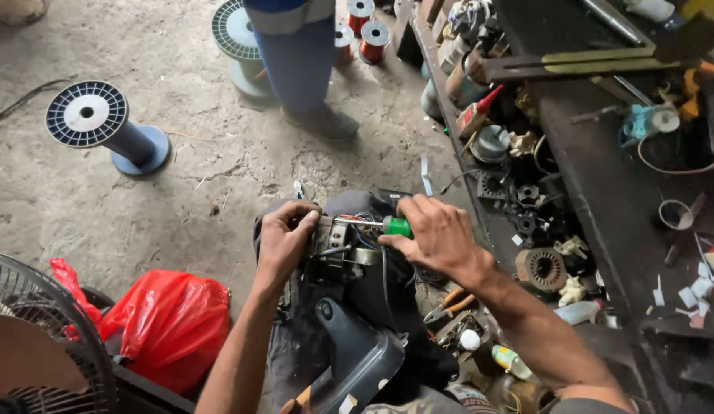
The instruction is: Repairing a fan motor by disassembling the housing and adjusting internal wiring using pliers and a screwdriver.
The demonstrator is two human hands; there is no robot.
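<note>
Stretching across most of the frame, a dusty concrete floor (pixel 180 176) is serving as the work spot, with a dark workbench (pixel 602 184) running down the right side and carrying a heap of metal parts, coils and tools. Standing at the top centre, another person in blue trousers (pixel 299 61) is showing only legs and a shoe. A red plastic bag (pixel 169 322) is lying at lower left, just beside the wire guard of a fan (pixel 35 330) in the bottom left corner. A blue spool (pixel 104 126) is resting on its side at upper left, and a second, upright spool (pixel 236 38) is sitting near the standing person's feet.

At centre, a small electric motor (pixel 338 245) with exposed wires is sitting on a dark plastic housing (pixel 357 330) on the person's lap. The left hand (pixel 284 238) is closing around the motor's left end, fingers curled over its top edge. The right hand (pixel 437 234) is gripping a green-handled screwdriver (pixel 395 226), its shaft pointing left into the motor. Orange-handled pliers (pixel 449 303) are lying just below the right forearm.
</note>
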